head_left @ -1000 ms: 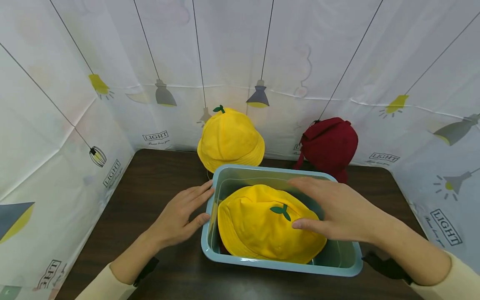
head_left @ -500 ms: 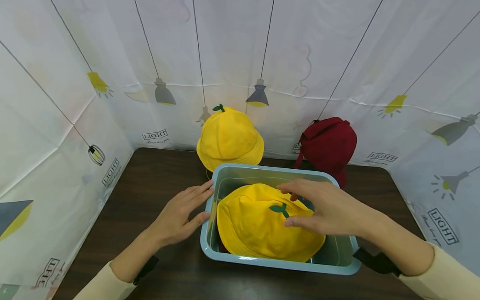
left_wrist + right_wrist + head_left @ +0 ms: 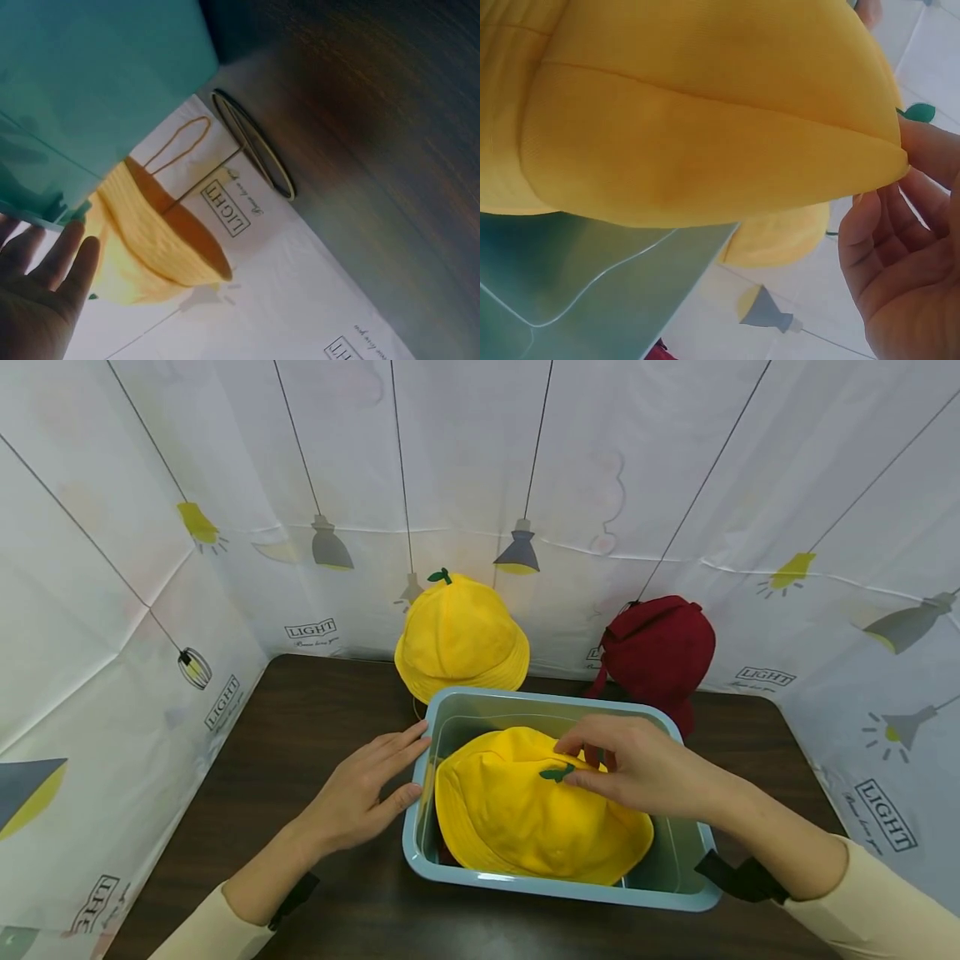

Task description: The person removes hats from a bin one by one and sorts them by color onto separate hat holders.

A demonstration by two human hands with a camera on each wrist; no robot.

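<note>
A yellow bucket hat (image 3: 525, 810) with a green sprout on its crown lies in a light blue plastic tub (image 3: 678, 860). My right hand (image 3: 645, 768) pinches the crown beside the sprout. In the right wrist view, thumb and fingers meet on a fold of the yellow cloth (image 3: 705, 142). My left hand (image 3: 363, 793) rests its straight fingertips against the tub's left rim. The left wrist view has those fingers (image 3: 56, 262) at the tub's edge. Something dark red shows under the hat's left brim, mostly hidden.
Behind the tub, another yellow bucket hat (image 3: 461, 635) sits on a wire stand with a ring base (image 3: 255, 146). A dark red cap (image 3: 660, 652) is at the back right. The dark wooden table (image 3: 330, 702) meets a lamp-printed white curtain (image 3: 600, 468).
My right hand has moved left and down onto the hat's crown, and its fingers have closed on the cloth, folding the sprout slightly. The left hand stays at the rim.
</note>
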